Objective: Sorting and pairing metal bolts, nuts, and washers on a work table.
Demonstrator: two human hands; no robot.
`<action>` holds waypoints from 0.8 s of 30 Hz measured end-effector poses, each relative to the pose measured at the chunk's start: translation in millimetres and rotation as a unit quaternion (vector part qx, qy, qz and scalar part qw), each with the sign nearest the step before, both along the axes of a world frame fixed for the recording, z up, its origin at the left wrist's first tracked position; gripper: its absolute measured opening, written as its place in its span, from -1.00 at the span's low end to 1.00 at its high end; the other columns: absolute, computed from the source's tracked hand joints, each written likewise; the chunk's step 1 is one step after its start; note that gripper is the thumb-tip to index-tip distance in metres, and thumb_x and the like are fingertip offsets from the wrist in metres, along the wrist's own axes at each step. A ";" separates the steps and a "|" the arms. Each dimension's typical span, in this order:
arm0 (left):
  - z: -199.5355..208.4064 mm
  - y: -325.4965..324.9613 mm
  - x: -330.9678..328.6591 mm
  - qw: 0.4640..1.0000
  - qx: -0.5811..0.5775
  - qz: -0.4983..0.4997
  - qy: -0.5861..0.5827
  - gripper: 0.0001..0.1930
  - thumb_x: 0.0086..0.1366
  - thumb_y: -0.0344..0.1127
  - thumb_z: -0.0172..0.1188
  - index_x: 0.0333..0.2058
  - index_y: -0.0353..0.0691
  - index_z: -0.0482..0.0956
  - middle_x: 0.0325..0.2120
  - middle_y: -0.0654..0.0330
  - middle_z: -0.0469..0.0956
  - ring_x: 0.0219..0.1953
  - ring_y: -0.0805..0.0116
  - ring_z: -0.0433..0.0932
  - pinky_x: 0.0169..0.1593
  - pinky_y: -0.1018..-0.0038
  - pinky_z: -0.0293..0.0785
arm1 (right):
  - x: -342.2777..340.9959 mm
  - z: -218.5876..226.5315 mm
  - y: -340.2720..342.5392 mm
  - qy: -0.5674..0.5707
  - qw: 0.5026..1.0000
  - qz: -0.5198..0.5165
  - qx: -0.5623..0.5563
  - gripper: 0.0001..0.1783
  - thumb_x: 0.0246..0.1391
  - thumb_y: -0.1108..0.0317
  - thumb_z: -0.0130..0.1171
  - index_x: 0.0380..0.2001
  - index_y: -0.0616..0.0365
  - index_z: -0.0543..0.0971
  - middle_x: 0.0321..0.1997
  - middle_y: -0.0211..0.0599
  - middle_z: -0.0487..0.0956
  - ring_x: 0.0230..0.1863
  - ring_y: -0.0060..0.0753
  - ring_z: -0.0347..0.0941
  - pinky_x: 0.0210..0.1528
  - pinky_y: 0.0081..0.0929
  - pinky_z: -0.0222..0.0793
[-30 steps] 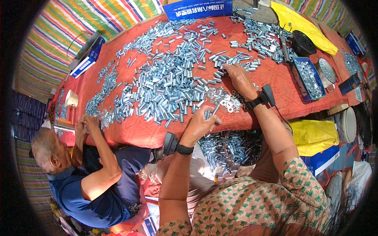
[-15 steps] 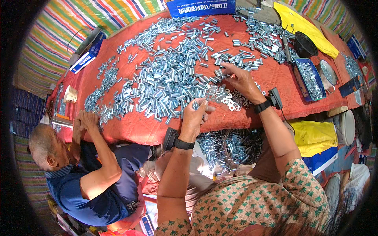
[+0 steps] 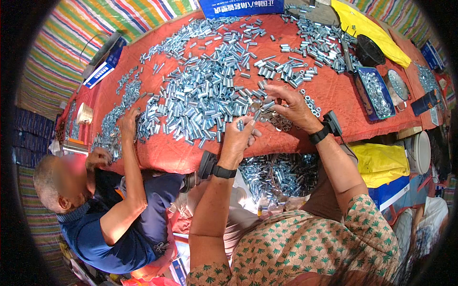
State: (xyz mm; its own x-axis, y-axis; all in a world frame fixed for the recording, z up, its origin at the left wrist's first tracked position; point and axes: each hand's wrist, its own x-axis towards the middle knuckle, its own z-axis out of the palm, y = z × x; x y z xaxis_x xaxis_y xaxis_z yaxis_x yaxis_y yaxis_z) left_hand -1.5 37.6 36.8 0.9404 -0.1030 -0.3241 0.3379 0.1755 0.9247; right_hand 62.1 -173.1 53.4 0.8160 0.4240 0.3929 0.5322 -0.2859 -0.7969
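Observation:
My left hand [image 3: 234, 141] is closed near the table's front edge. It holds a slim metal bolt [image 3: 257, 115] pointing up between thumb and fingers, and a shiny piece shows at its palm. To its right, my right hand [image 3: 292, 108] pinches a small silvery sleeve [image 3: 268, 105] close to the bolt's tip; whether the two touch I cannot tell. Beyond both hands spreads a big heap of metal sleeves [image 3: 200, 102]. Flat washers [image 3: 280, 123] lie below my right hand, partly covered by it. Hex nuts [image 3: 312, 107] lie beside that wrist.
A co-worker [image 3: 107, 219] sits at the left, hands by a pile of small parts [image 3: 114, 117]. At the right stand a blue tray [image 3: 365, 101] of washers and a black bowl [image 3: 369, 51]. Red cloth [image 3: 176, 159] covers the table; more metal parts [image 3: 279, 178] lie below its edge.
My right hand has drawn back from the loose sleeves toward my left hand, now with a sleeve at its fingertips. My left hand stays nearly still. The co-worker's hands have moved apart.

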 end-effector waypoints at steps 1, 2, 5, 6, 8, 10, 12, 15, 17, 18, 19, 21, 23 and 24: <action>-0.8 0.1 -0.1 1.000 0.000 0.000 0.001 -0.75 0.34 -0.29 0.14 -0.11 -0.33 0.48 -0.58 0.19 0.56 -0.72 0.64 0.31 -0.67 0.70 0.13 | -1.8 2.2 0.0 0.019 1.000 0.014 -0.005 -0.34 -0.02 0.57 0.27 0.21 0.07 0.39 0.04 -0.34 0.55 -0.02 -0.45 0.54 -0.08 -0.53 0.45; -1.7 0.2 -0.2 1.000 0.007 -0.007 -0.010 -0.75 0.34 -0.30 0.14 -0.11 -0.34 0.48 -0.58 0.18 0.56 -0.72 0.64 0.32 -0.66 0.69 0.15 | -2.6 0.7 0.6 0.020 1.000 0.014 -0.004 -0.34 -0.02 0.57 0.27 0.21 0.07 0.39 0.04 -0.34 0.55 -0.02 -0.45 0.54 -0.08 -0.53 0.45; -3.8 0.1 -0.2 0.998 0.047 -0.025 -0.037 -0.75 0.34 -0.30 0.14 -0.11 -0.35 0.48 -0.56 0.16 0.58 -0.71 0.63 0.35 -0.65 0.69 0.19 | -3.9 -3.8 2.0 0.073 0.996 0.047 0.028 -0.36 0.00 0.53 0.28 0.20 0.08 0.40 0.00 -0.35 0.56 -0.04 -0.47 0.54 -0.03 -0.51 0.45; -4.5 -0.1 0.3 0.995 0.080 -0.037 -0.055 -0.75 0.34 -0.30 0.14 -0.11 -0.36 0.49 -0.54 0.14 0.60 -0.69 0.63 0.36 -0.63 0.69 0.22 | -1.9 -4.2 1.5 0.081 0.992 0.075 0.053 -0.38 0.01 0.52 0.28 0.19 0.09 0.40 -0.01 -0.35 0.56 -0.06 -0.49 0.53 -0.01 -0.51 0.45; 1.7 -1.6 -0.2 0.994 0.074 -0.050 -0.057 -0.79 0.34 -0.33 0.12 -0.15 -0.37 0.49 -0.53 0.14 0.61 -0.69 0.62 0.38 -0.63 0.67 0.24 | -1.1 -2.9 -0.4 0.095 0.987 0.102 0.078 -0.39 0.02 0.50 0.28 0.19 0.09 0.40 -0.03 -0.36 0.56 -0.08 -0.51 0.53 0.00 -0.50 0.45; 0.6 -2.3 -0.4 0.994 0.068 -0.061 -0.060 -0.82 0.35 -0.36 0.11 -0.19 -0.38 0.50 -0.51 0.13 0.62 -0.68 0.61 0.40 -0.62 0.66 0.27 | 1.1 -1.0 -2.1 0.143 0.978 0.139 0.065 -0.40 0.03 0.49 0.28 0.18 0.10 0.40 -0.09 -0.38 0.58 -0.12 -0.55 0.51 -0.01 -0.50 0.44; -6.1 -2.2 -0.8 0.991 0.060 -0.086 -0.078 -0.75 0.35 -0.30 0.12 -0.12 -0.37 0.50 -0.39 0.08 0.65 -0.63 0.61 0.43 -0.57 0.67 0.29 | 2.1 -2.5 0.0 0.135 0.981 0.136 0.029 -0.39 0.02 0.49 0.28 0.19 0.11 0.40 -0.14 -0.40 0.60 -0.13 -0.57 0.51 -0.05 -0.51 0.44; 8.0 -7.9 2.8 0.993 0.007 -0.109 -0.039 -0.74 0.36 -0.22 0.14 -0.15 -0.33 0.50 -0.37 0.08 0.65 -0.64 0.60 0.43 -0.59 0.69 0.24 | 0.4 -2.5 -0.1 0.125 0.985 0.120 -0.020 -0.37 0.02 0.50 0.27 0.20 0.09 0.39 -0.17 -0.42 0.61 -0.15 -0.59 0.50 -0.10 -0.52 0.43; 9.0 -3.6 5.8 0.994 -0.025 -0.104 -0.004 -0.73 0.36 -0.19 0.14 -0.18 -0.32 0.50 -0.38 0.07 0.65 -0.65 0.59 0.43 -0.60 0.69 0.22 | -4.3 2.0 5.3 0.125 0.984 0.126 -0.014 -0.36 0.02 0.49 0.27 0.22 0.06 0.38 -0.17 -0.40 0.61 -0.19 -0.60 0.49 -0.14 -0.54 0.43; 7.2 -0.6 7.9 0.994 -0.032 -0.105 0.005 -0.72 0.36 -0.16 0.15 -0.21 -0.31 0.50 -0.41 0.07 0.64 -0.65 0.59 0.42 -0.61 0.69 0.19 | -6.7 4.2 8.1 0.126 0.984 0.127 -0.013 -0.36 0.02 0.49 0.27 0.22 0.06 0.38 -0.17 -0.40 0.61 -0.19 -0.60 0.49 -0.14 -0.54 0.43; 3.5 1.1 9.4 0.993 -0.039 -0.106 0.014 -0.71 0.36 -0.14 0.15 -0.24 -0.30 0.49 -0.44 0.07 0.63 -0.66 0.59 0.42 -0.62 0.69 0.17 | -9.6 6.1 10.0 0.115 0.987 0.108 0.011 -0.35 0.02 0.50 0.27 0.22 0.05 0.38 -0.18 -0.41 0.60 -0.17 -0.56 0.51 -0.14 -0.51 0.45; -6.8 2.8 11.2 0.996 -0.062 -0.065 0.015 -0.72 0.36 -0.15 0.15 -0.25 -0.29 0.49 -0.47 0.07 0.63 -0.66 0.59 0.41 -0.63 0.69 0.16 | -9.0 5.9 8.4 0.105 0.990 0.089 0.036 -0.34 0.01 0.50 0.28 0.22 0.05 0.37 -0.19 -0.41 0.60 -0.16 -0.52 0.53 -0.15 -0.49 0.47; -6.9 3.8 12.9 0.994 -0.109 0.002 0.023 -0.76 0.36 -0.19 0.15 -0.25 -0.29 0.48 -0.50 0.08 0.61 -0.67 0.59 0.37 -0.65 0.69 0.15 | -1.2 2.8 -4.3 0.117 0.991 0.009 0.059 -0.38 0.00 0.52 0.27 0.18 0.02 0.40 -0.20 -0.36 0.61 -0.19 -0.45 0.55 -0.18 -0.45 0.48; -7.2 5.7 13.5 0.994 -0.110 0.002 0.022 -0.76 0.36 -0.19 0.15 -0.25 -0.29 0.48 -0.50 0.08 0.61 -0.67 0.59 0.37 -0.65 0.69 0.15 | -0.4 -0.3 -8.6 0.116 0.991 0.009 0.059 -0.38 0.00 0.52 0.27 0.18 0.02 0.40 -0.20 -0.36 0.61 -0.19 -0.45 0.55 -0.18 -0.45 0.48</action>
State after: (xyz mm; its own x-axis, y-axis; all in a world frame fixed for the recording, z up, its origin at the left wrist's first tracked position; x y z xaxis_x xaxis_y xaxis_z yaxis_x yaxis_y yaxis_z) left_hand 12.0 43.3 29.6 0.9263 -0.1716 -0.3356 0.3763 0.3726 0.8482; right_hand 61.7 -181.7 53.1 0.8827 0.4023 0.2429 0.3349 -0.1759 -0.9257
